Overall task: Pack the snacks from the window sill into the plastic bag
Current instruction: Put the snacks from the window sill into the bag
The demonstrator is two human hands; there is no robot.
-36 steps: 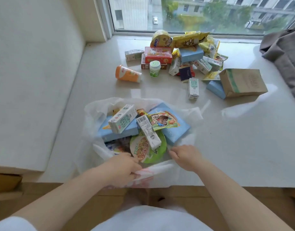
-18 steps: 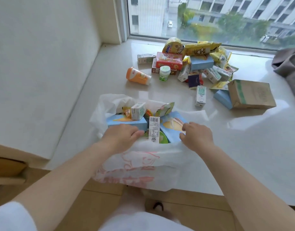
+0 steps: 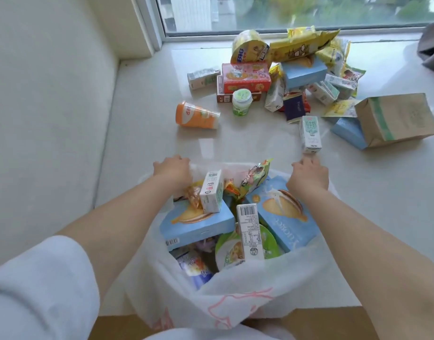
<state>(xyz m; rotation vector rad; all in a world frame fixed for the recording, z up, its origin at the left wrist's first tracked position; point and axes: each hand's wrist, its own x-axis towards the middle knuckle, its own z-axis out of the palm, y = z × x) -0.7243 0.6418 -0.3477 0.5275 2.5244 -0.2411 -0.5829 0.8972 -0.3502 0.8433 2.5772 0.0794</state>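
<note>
A white plastic bag [image 3: 238, 298] with a pink print stands open at the sill's near edge. It holds two blue biscuit boxes [image 3: 198, 224], small drink cartons [image 3: 250, 231], a green-lidded cup [image 3: 267, 246] and foil packets. My left hand [image 3: 173, 173] grips the bag's far rim on the left. My right hand [image 3: 309, 177] is closed on the far rim on the right. A pile of snacks [image 3: 279, 77] lies farther back by the window. An orange cup [image 3: 196, 116] lies on its side, and a small milk carton [image 3: 310, 133] stands just beyond my right hand.
A brown paper bag [image 3: 397, 119] lies on a blue box at the right. Grey cloth [image 3: 431, 45] sits in the far right corner. A white wall [image 3: 51, 106] runs along the left of the marble sill [image 3: 149, 148]; the window frame closes off the back.
Both hands moved from the bag's near rim to its far rim. The bag now stands more upright and its contents have shifted. My head has come closer.
</note>
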